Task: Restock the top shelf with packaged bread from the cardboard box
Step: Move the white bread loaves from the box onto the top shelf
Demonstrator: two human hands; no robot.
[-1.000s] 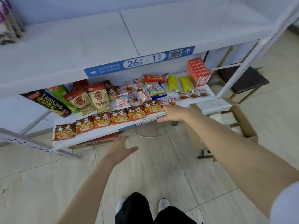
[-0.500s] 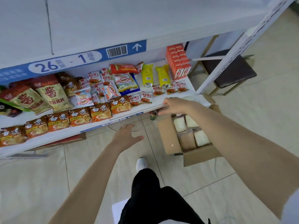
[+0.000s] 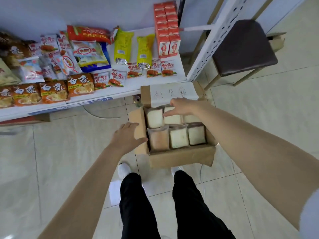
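An open cardboard box (image 3: 181, 156) sits on the floor just below the shelf's right end, with several clear-wrapped bread slices inside in two rows. My right hand (image 3: 182, 106) hovers over the back row with fingers extended, its fingertips touching the middle back bread pack (image 3: 171, 119). My left hand (image 3: 126, 137) is open at the box's left wall, thumb pointing toward a brownish bread pack (image 3: 158, 138). Neither hand holds anything. The top shelf is out of view.
The lower shelf (image 3: 120, 90) is crowded with noodle packs, snack bags and red cartons. A white perforated shelf post (image 3: 210, 44) rises right of the box, with a dark stool (image 3: 241, 47) beyond. My legs and white shoes stand just in front of the box.
My view tilted down from the shelves to the box. My right hand left the shelf edge and dropped onto the bread; my left hand moved right to the box's side.
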